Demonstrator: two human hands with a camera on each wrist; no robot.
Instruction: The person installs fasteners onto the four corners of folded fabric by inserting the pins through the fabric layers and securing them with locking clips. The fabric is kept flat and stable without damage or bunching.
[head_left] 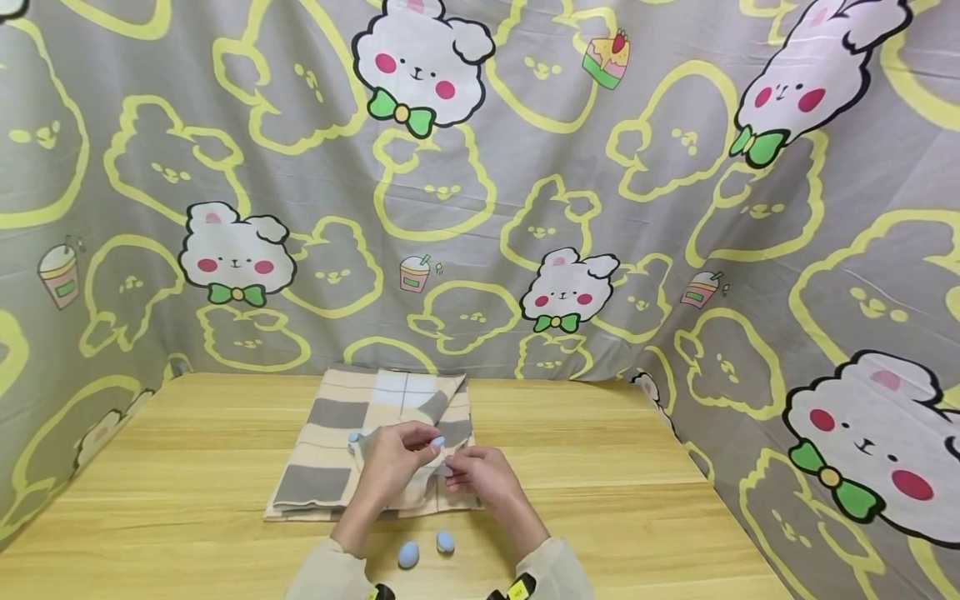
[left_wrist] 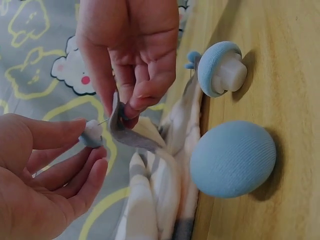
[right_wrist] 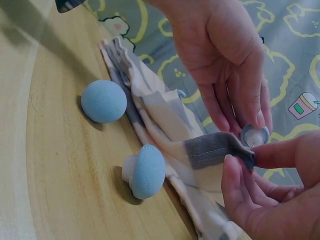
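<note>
Left hand (head_left: 393, 462) pinching small blue pin cap (left_wrist: 92, 134) between thumb and fingertips, thin pin pointing right at the cloth corner. Right hand (head_left: 483, 475) pinching grey hemmed corner (right_wrist: 212, 149) of checked cloth (head_left: 337, 450), fingers curled tight on it, corner lifted off the table. Hands close together, near edge of cloth, centre of wooden table (head_left: 600, 500).

Rest of cloth lying folded flat, stretching away toward the far side. One more small blue piece (head_left: 354, 436) showing on the cloth left of the hands; cannot tell if pinned or just lying there.

Two loose blue pieces on bare table just near of the cloth, between the forearms: round cap (head_left: 408, 554) on the left, mushroom-shaped piece with white stem (head_left: 446, 542) right of it, lying on its side. Not touching each other or the cloth.

Cartoon-print sheet (head_left: 525, 167) hung behind and on both sides.

Step, as judged: lining up pin with corner, pin tip at or just into the fabric; too fine to tell if through yet. Looks early, two pieces still unused.

Next move calls for: holding corner taut and steady, pushing pin straight through all layers, keeping right fingertips clear of the point, then taking a backing piece from the table to close it. Risk: layers slipping, pin coming out skewed.
</note>
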